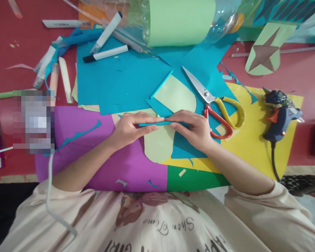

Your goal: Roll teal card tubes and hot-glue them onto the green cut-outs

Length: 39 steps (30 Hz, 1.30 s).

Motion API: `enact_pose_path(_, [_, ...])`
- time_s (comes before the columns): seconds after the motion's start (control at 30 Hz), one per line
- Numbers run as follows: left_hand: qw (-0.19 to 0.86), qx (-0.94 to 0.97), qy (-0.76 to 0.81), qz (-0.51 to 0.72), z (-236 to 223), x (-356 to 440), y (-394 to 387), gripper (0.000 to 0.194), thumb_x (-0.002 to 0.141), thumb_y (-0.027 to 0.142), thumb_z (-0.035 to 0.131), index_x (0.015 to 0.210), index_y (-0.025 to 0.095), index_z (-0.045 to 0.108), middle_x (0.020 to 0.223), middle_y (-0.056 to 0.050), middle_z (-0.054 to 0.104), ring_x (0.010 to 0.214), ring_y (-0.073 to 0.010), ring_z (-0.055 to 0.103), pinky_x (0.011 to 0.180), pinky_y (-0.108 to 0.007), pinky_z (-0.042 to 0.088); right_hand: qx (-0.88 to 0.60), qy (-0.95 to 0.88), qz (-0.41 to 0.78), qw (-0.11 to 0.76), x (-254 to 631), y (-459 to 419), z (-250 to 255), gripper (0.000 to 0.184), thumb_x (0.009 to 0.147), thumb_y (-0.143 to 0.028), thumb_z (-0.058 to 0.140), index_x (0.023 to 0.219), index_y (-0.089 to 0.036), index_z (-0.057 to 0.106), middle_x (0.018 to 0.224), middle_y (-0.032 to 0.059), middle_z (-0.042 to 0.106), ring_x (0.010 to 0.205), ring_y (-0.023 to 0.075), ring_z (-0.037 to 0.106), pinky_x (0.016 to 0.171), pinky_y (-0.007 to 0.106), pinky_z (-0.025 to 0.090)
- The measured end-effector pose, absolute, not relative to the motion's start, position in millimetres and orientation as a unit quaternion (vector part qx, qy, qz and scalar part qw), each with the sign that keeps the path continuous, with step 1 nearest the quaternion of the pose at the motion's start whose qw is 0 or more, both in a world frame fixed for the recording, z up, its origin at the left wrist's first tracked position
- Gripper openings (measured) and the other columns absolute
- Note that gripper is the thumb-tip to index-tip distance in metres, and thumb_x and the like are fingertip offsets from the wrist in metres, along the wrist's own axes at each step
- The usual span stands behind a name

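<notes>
Between the fingers of my left hand (132,127) and my right hand (191,126) is a narrow blue paper strip (154,123), pinched from both sides along the top of a pale green paper piece (159,145) with a rounded end. Both hands are closed, fingertips close together. Just above them lies a second pale green rounded piece (177,94), with a thin blue strip (161,84) along its left edge. Scissors (207,96) with one red and one yellow handle lie open beside my right hand.
Blue paper (115,84), purple paper (94,157) and yellow paper (257,140) cover the red table. A glue gun (277,119) lies at right, its cord running downward. At the back is a plastic bottle (181,22) wrapped in green; markers (110,52) are scattered left. A phone-like blurred object (38,120) stands left.
</notes>
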<state>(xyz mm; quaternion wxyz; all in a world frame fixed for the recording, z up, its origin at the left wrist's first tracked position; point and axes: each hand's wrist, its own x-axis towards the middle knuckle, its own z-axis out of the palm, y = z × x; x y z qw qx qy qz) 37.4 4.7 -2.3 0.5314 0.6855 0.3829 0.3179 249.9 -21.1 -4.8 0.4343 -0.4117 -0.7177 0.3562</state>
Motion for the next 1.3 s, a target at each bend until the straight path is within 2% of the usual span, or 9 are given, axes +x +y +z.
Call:
enact_pose_path(0.33, [0.559,0.668,0.392,0.297,-0.9,38.5,5.8,0.027,0.081,0.041,0.068,0.103,0.026,0.074,0.102,-0.004,0.076,0.095,-0.0197,0.07,0.081,-0.027,0.056,-0.422,-0.72,0.338,0.436,250.3,-20.4,-4.2,0.013,0.088,-0.022,0.061,0.09,-0.021,0.074,0.082,0.0038,0.075,0.077,0.0144,0.069,0.07,0.028,0.056])
enact_pose_path(0.43, [0.565,0.667,0.377,0.306,-1.7,39.2,6.6,0.025,0.082,0.039,0.067,0.104,0.028,0.074,0.106,-0.003,0.075,0.101,-0.0199,0.069,0.089,-0.029,0.054,-0.427,-0.717,0.332,0.44,250.2,-20.0,-5.2,0.012,0.087,-0.022,0.062,0.09,-0.021,0.073,0.082,0.0034,0.075,0.077,0.0145,0.069,0.071,0.028,0.056])
enact_pose_path(0.63, [0.626,0.626,0.345,0.311,0.0,40.1,9.2,0.021,0.082,0.035,0.069,0.103,0.035,0.073,0.132,0.001,0.062,0.126,-0.022,0.055,0.108,-0.037,0.045,-0.447,-0.711,0.327,0.435,250.0,-20.8,-6.7,0.01,0.086,-0.024,0.063,0.087,-0.022,0.073,0.081,0.0027,0.074,0.076,0.0153,0.069,0.07,0.03,0.056])
enact_pose_path(1.0, [0.677,0.569,0.36,0.298,5.2,41.5,9.2,0.018,0.081,0.029,0.07,0.098,0.032,0.075,0.126,0.001,0.066,0.127,-0.0233,0.054,0.108,-0.037,0.044,-0.456,-0.709,0.335,0.42,249.9,-20.9,-6.2,0.01,0.086,-0.026,0.063,0.085,-0.02,0.072,0.081,0.0032,0.074,0.074,0.0146,0.068,0.069,0.028,0.055])
enact_pose_path(1.2, [0.694,0.536,0.366,0.312,3.3,42.6,6.9,0.011,0.077,0.032,0.073,0.087,0.03,0.077,0.123,0.0,0.067,0.124,-0.0242,0.057,0.107,-0.039,0.046,-0.455,-0.706,0.34,0.423,249.2,-21.0,-6.1,0.013,0.087,-0.028,0.062,0.086,-0.021,0.072,0.08,0.003,0.074,0.074,0.0151,0.068,0.068,0.029,0.055])
enact_pose_path(1.3, [0.699,0.525,0.369,0.317,2.1,42.1,6.9,0.014,0.074,0.034,0.076,0.087,0.029,0.077,0.122,-0.001,0.068,0.123,-0.0254,0.057,0.105,-0.04,0.047,-0.462,-0.699,0.344,0.425,249.7,-20.7,-6.4,0.013,0.087,-0.029,0.062,0.085,-0.022,0.072,0.08,0.0027,0.074,0.073,0.015,0.068,0.068,0.029,0.055])
